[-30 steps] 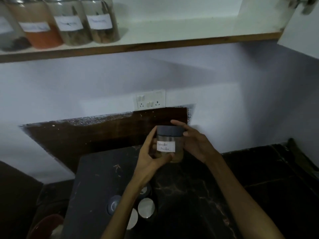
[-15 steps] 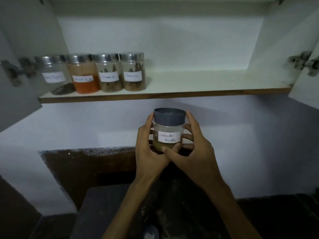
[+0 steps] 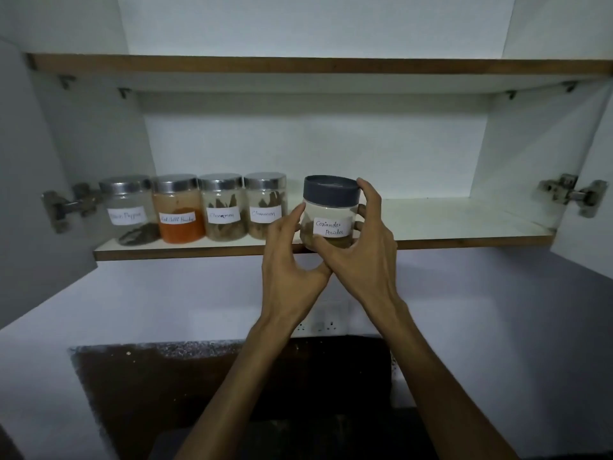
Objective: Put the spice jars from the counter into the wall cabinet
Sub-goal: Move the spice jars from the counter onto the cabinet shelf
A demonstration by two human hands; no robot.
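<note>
A clear coriander powder jar (image 3: 331,207) with a dark grey lid and a white handwritten label is held at the front edge of the wall cabinet's lower shelf (image 3: 464,224). My right hand (image 3: 361,247) wraps its right side and base. My left hand (image 3: 288,260) touches its left side with thumb and fingertips. Whether the jar's base rests on the shelf is hidden by my fingers. Just left of it stand several steel-lidded jars in a row: black pepper (image 3: 127,207), red chilli powder (image 3: 179,210) and two cinnamon jars (image 3: 224,209), (image 3: 265,205).
Both cabinet doors stand open, the left door (image 3: 36,180) and right door (image 3: 590,207) on steel hinges. An upper shelf (image 3: 315,66) spans above. The lower shelf is bare to the right of the held jar. A wall socket (image 3: 318,325) and the dark counter backsplash (image 3: 159,386) lie below.
Both hands have lifted the coriander jar from above the counter up to the cabinet's lower shelf, beside the row of jars. My view has tilted upward.
</note>
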